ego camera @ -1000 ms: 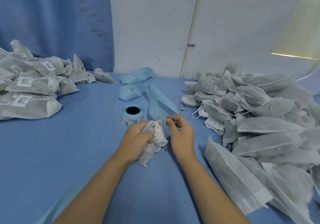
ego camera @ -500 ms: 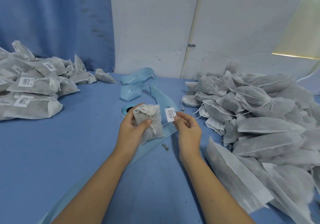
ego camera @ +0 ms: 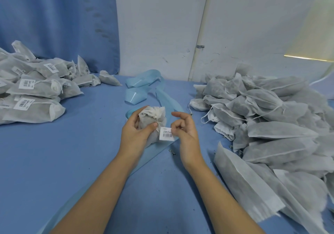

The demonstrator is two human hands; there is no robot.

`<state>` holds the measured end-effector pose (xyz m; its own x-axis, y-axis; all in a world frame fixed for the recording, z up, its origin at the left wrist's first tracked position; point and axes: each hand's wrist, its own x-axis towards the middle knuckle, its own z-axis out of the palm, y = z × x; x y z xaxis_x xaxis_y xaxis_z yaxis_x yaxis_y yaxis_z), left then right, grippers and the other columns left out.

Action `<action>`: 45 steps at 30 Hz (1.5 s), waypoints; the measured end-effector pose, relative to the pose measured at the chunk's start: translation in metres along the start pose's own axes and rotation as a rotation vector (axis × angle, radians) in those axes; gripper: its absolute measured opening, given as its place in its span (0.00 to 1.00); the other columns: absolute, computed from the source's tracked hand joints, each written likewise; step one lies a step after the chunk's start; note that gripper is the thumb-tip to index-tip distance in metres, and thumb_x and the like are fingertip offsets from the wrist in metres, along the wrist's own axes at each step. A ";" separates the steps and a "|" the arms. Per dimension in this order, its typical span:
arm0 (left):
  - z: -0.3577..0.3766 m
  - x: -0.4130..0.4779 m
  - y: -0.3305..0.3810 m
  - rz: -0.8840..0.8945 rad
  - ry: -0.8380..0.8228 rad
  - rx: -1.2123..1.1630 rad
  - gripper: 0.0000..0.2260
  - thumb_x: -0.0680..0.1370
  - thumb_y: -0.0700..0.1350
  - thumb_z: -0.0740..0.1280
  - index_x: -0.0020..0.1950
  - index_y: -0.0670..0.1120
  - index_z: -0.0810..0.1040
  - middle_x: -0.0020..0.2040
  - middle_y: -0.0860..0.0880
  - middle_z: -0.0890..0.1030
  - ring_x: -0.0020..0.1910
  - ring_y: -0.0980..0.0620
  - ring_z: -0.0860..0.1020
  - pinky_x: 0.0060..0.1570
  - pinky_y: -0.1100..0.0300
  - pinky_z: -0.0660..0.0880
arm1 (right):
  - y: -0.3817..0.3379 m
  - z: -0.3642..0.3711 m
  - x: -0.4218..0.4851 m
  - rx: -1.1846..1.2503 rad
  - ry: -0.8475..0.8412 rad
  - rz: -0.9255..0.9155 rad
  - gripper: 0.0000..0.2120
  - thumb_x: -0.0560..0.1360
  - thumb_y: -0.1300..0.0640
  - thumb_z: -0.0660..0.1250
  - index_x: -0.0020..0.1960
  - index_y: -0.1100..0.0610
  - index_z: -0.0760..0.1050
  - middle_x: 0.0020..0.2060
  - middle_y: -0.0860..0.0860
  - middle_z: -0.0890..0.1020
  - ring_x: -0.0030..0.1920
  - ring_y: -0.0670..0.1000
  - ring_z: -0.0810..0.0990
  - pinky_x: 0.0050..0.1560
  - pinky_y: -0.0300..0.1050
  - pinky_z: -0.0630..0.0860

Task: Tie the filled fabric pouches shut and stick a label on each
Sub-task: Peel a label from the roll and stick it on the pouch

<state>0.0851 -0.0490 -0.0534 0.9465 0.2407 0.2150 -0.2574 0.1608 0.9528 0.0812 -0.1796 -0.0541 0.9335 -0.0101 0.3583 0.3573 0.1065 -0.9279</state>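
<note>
Where both forearms meet over the blue counter (ego camera: 81, 152), I see the left hand (ego camera: 134, 130) curled round a tied pouch (ego camera: 150, 120), gathered neck up; can't tell if it touches the counter. Right hand (ego camera: 184, 132) pinches the right edge of a barcode label (ego camera: 166, 134), which touches the pouch's lower right side, index finger lifted free. Pale blue backing strip (ego camera: 167, 101) runs under both hands and curls away behind. Unlabelled pouches (ego camera: 271, 125) are heaped right, labelled pouches (ego camera: 32, 96) far left. Blue curtain (ego camera: 54, 25) and white wall (ego camera: 159, 25) at back.
</note>
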 end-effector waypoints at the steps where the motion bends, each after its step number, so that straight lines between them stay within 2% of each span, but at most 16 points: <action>1: 0.000 0.000 0.000 -0.002 -0.004 -0.002 0.21 0.72 0.33 0.71 0.54 0.57 0.77 0.56 0.55 0.81 0.52 0.62 0.79 0.52 0.67 0.76 | 0.001 0.002 -0.001 -0.028 -0.030 -0.012 0.20 0.66 0.65 0.58 0.56 0.50 0.71 0.32 0.45 0.73 0.36 0.43 0.71 0.44 0.32 0.69; 5: 0.000 0.000 0.000 -0.002 -0.018 -0.025 0.20 0.72 0.33 0.71 0.55 0.56 0.78 0.55 0.55 0.82 0.55 0.58 0.80 0.56 0.61 0.76 | 0.007 0.005 -0.004 -0.229 -0.115 -0.100 0.25 0.69 0.63 0.57 0.62 0.42 0.62 0.33 0.40 0.73 0.36 0.42 0.69 0.45 0.32 0.67; 10: 0.000 0.001 -0.001 -0.014 -0.015 -0.048 0.19 0.73 0.33 0.70 0.55 0.55 0.78 0.57 0.52 0.82 0.57 0.54 0.80 0.57 0.58 0.76 | 0.009 0.004 -0.005 -0.325 -0.124 -0.144 0.26 0.71 0.62 0.56 0.65 0.42 0.58 0.35 0.40 0.73 0.37 0.41 0.70 0.44 0.32 0.67; 16: 0.000 0.000 -0.002 -0.029 -0.056 -0.092 0.19 0.73 0.32 0.70 0.54 0.55 0.79 0.54 0.53 0.83 0.54 0.55 0.81 0.47 0.66 0.78 | 0.013 0.002 -0.004 -0.479 -0.077 -0.150 0.29 0.72 0.60 0.61 0.70 0.46 0.57 0.37 0.41 0.73 0.41 0.42 0.72 0.47 0.34 0.67; 19: -0.001 0.001 -0.002 -0.029 -0.071 -0.092 0.19 0.74 0.33 0.69 0.55 0.55 0.79 0.54 0.53 0.83 0.55 0.54 0.81 0.48 0.66 0.77 | 0.013 0.003 -0.005 -0.568 -0.070 -0.167 0.33 0.71 0.51 0.66 0.72 0.47 0.57 0.38 0.43 0.73 0.43 0.42 0.73 0.48 0.36 0.70; 21: -0.001 0.000 -0.001 -0.028 -0.068 -0.092 0.19 0.74 0.33 0.69 0.55 0.55 0.78 0.54 0.54 0.83 0.55 0.55 0.80 0.47 0.67 0.77 | 0.012 0.004 -0.006 -0.605 -0.071 -0.177 0.35 0.71 0.49 0.69 0.73 0.46 0.56 0.39 0.44 0.74 0.44 0.43 0.75 0.52 0.42 0.72; 24: 0.002 0.000 0.000 -0.011 -0.039 -0.101 0.20 0.74 0.34 0.68 0.59 0.56 0.76 0.57 0.55 0.81 0.53 0.62 0.79 0.43 0.71 0.75 | 0.011 0.005 -0.007 -0.639 -0.076 -0.198 0.36 0.72 0.51 0.72 0.74 0.49 0.56 0.41 0.44 0.74 0.47 0.45 0.74 0.56 0.48 0.72; 28: 0.003 0.000 0.001 0.024 -0.005 -0.060 0.20 0.75 0.38 0.69 0.63 0.55 0.74 0.60 0.55 0.79 0.57 0.61 0.77 0.52 0.70 0.75 | 0.009 0.008 -0.008 -0.665 -0.105 -0.207 0.37 0.72 0.49 0.71 0.75 0.50 0.56 0.41 0.41 0.73 0.49 0.47 0.74 0.56 0.49 0.73; 31: 0.003 0.000 0.001 -0.002 0.010 -0.068 0.17 0.75 0.41 0.70 0.61 0.56 0.75 0.58 0.55 0.80 0.57 0.60 0.78 0.55 0.66 0.75 | 0.011 0.008 -0.009 -0.679 -0.086 -0.200 0.37 0.72 0.49 0.71 0.75 0.50 0.56 0.42 0.40 0.72 0.49 0.46 0.73 0.56 0.48 0.73; 33: 0.002 0.002 0.001 -0.036 0.022 -0.100 0.15 0.75 0.42 0.70 0.58 0.56 0.76 0.57 0.55 0.81 0.56 0.59 0.79 0.56 0.62 0.75 | 0.013 0.008 -0.008 -0.676 -0.057 -0.180 0.37 0.72 0.48 0.72 0.74 0.49 0.56 0.46 0.38 0.71 0.50 0.45 0.72 0.56 0.46 0.72; 36: 0.000 0.004 0.000 -0.090 0.029 -0.135 0.12 0.75 0.43 0.70 0.57 0.55 0.78 0.54 0.55 0.83 0.54 0.56 0.81 0.53 0.59 0.77 | 0.015 0.008 -0.009 -0.612 -0.025 -0.112 0.40 0.68 0.43 0.74 0.73 0.46 0.56 0.55 0.34 0.67 0.54 0.42 0.70 0.55 0.39 0.71; 38: -0.001 0.004 0.000 -0.134 0.018 -0.145 0.10 0.74 0.46 0.71 0.54 0.54 0.79 0.52 0.53 0.84 0.53 0.53 0.82 0.51 0.54 0.78 | 0.014 0.009 -0.008 -0.503 -0.038 -0.015 0.36 0.67 0.44 0.76 0.69 0.45 0.61 0.56 0.36 0.70 0.54 0.41 0.73 0.52 0.35 0.72; 41: 0.000 0.002 0.003 -0.190 -0.004 -0.163 0.09 0.72 0.48 0.74 0.51 0.53 0.80 0.52 0.48 0.84 0.52 0.48 0.82 0.52 0.49 0.78 | 0.010 0.006 -0.006 -0.294 -0.116 0.142 0.21 0.67 0.48 0.77 0.57 0.48 0.73 0.48 0.42 0.81 0.47 0.40 0.79 0.45 0.32 0.73; 45: 0.004 -0.003 0.007 -0.194 -0.137 -0.236 0.24 0.64 0.52 0.75 0.58 0.47 0.77 0.51 0.47 0.84 0.51 0.48 0.83 0.48 0.56 0.80 | 0.004 0.001 -0.001 -0.040 -0.029 0.199 0.10 0.71 0.54 0.75 0.49 0.55 0.78 0.37 0.43 0.83 0.36 0.41 0.80 0.37 0.32 0.73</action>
<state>0.0813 -0.0528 -0.0463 0.9955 0.0558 0.0762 -0.0925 0.4124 0.9063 0.0817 -0.1783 -0.0579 0.9848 0.0358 0.1697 0.1672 0.0637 -0.9839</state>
